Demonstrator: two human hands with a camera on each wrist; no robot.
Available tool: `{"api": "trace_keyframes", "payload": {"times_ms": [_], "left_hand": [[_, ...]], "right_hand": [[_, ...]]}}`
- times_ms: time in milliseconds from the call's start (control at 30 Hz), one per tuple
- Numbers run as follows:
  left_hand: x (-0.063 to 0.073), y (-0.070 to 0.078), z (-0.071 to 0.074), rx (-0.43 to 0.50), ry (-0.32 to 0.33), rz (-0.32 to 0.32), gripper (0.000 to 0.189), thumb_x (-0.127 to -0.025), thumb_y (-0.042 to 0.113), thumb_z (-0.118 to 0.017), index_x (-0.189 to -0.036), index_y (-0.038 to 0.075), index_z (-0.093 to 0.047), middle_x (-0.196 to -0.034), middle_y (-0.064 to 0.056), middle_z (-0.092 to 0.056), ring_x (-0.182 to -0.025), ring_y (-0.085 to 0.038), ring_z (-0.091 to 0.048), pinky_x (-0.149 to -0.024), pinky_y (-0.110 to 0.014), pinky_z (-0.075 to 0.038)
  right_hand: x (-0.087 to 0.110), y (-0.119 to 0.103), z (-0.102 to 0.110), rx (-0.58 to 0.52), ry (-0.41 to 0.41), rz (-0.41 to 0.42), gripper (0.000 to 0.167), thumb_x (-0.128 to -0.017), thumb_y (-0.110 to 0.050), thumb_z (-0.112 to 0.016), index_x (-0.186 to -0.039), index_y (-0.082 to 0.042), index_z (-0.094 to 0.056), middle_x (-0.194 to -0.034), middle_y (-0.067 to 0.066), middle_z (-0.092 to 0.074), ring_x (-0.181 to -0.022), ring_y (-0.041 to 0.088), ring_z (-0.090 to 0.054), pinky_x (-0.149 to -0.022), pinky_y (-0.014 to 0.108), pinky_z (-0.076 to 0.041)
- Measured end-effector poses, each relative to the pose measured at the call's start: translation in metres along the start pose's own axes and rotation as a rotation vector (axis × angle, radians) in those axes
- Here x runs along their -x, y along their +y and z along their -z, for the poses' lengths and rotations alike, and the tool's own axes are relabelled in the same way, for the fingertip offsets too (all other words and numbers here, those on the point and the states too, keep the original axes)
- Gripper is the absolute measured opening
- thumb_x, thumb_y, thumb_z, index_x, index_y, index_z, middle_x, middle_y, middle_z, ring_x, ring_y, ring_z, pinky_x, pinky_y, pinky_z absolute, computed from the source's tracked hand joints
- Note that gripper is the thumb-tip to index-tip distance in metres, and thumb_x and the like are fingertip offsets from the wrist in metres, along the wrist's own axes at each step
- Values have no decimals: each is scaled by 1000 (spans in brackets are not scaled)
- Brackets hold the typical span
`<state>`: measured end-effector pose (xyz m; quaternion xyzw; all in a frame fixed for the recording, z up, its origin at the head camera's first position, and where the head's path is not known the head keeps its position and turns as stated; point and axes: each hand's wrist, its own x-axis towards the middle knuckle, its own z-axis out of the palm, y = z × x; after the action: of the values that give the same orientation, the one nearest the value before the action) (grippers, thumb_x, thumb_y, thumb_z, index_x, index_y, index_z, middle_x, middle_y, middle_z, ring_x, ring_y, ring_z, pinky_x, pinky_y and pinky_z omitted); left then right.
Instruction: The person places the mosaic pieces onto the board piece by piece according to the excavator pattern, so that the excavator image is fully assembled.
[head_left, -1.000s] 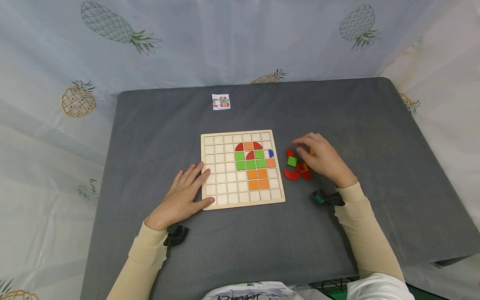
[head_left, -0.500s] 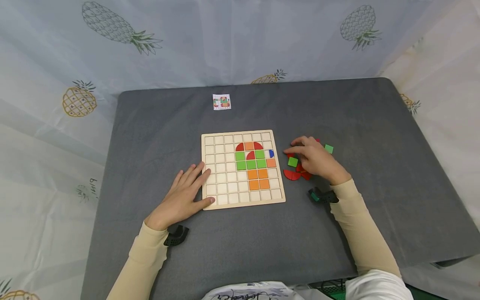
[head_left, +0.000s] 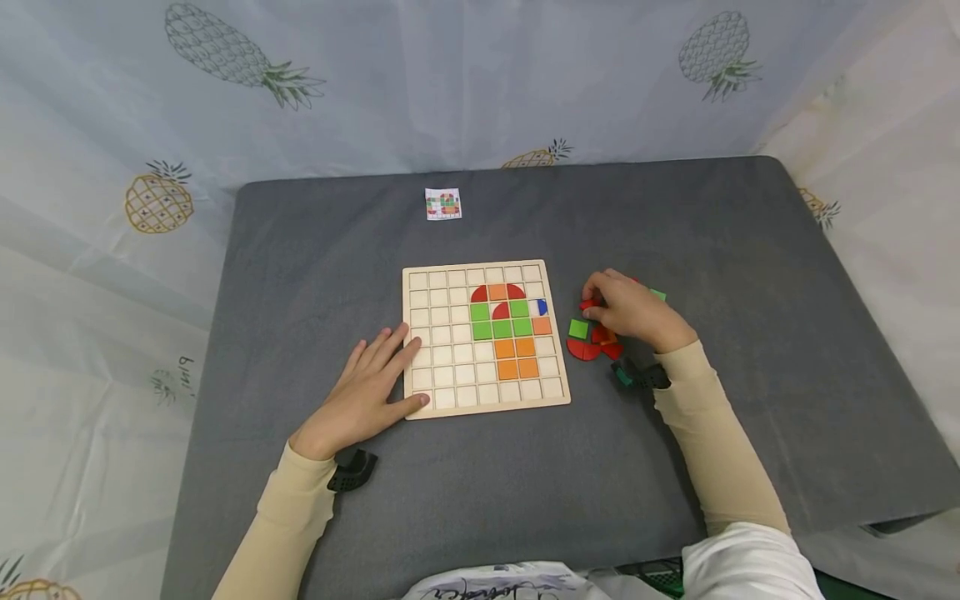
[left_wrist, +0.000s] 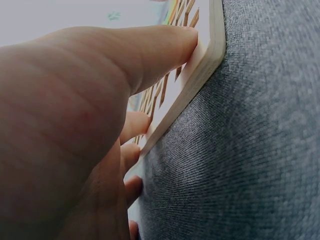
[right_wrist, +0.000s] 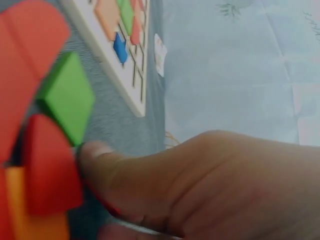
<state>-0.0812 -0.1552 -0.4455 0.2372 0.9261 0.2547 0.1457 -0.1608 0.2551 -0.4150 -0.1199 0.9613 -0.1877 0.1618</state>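
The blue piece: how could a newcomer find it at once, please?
On the grey table lies a wooden grid board. Near its right edge in the head view, the blue piece sits just above an orange square. No other piece there is blue.

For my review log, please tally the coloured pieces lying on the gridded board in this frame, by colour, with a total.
Orange squares: 6
Green squares: 5
Red quarter-circles: 3
Blue piece: 1
Total on the board: 15
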Motion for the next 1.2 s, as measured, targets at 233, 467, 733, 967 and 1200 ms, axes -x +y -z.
{"api": "trace_keyframes", "payload": {"times_ms": [233, 467, 733, 967, 1200], "left_hand": [[1, 1, 0, -5, -7, 2, 84, -96, 41, -69, -162, 12, -26, -172, -10, -10, -159, -36, -8, -126, -61, -3], [1, 1, 0, 6, -15, 20, 85, -95, 41, -69, -162, 13, -25, -172, -10, -10, -160, -35, -7, -126, -60, -1], [-1, 1, -1, 7, -12, 20, 85, -95, 42, -69, -162, 14, -25, -173, -9, -10, -160, -35, -7, -126, -59, 0], [-1, 0, -2, 10, 0, 6, 85, -95, 43, -68, -162, 13, -26, -172, -10, -11, -159, -36, -8, -126, -60, -1], [-1, -1, -2, 12, 1, 11, 85, -95, 43, -69, -162, 13, -27, -172, -10, -11, -159, -36, -8, -126, -59, 0]], "right_hand": [[2, -2, 6, 3, -53, 0, 18, -98, -8, -64, -113, 1, -67, -104, 16, -65, -85, 25, -57, -77, 40, -52], [12, -16, 11, -107, -69, 90, 12, -100, -7, -61, -110, -6, -68, -104, 11, -69, -81, 21, -59, -71, 34, -52], [12, -35, 4, -139, -43, 211, 11, -96, -9, -69, -107, -10, -71, -103, 5, -64, -86, 20, -54, -74, 32, -49], [7, -39, -7, -196, -123, 195, 9, -96, -16, -71, -105, -13, -71, -89, 0, -70, -65, 15, -51, -57, 26, -43], [6, -42, -12, -167, -187, 200, 6, -94, -14, -72, -100, -12, -70, -89, 0, -68, -70, 14, -53, -63, 27, -46]]}}
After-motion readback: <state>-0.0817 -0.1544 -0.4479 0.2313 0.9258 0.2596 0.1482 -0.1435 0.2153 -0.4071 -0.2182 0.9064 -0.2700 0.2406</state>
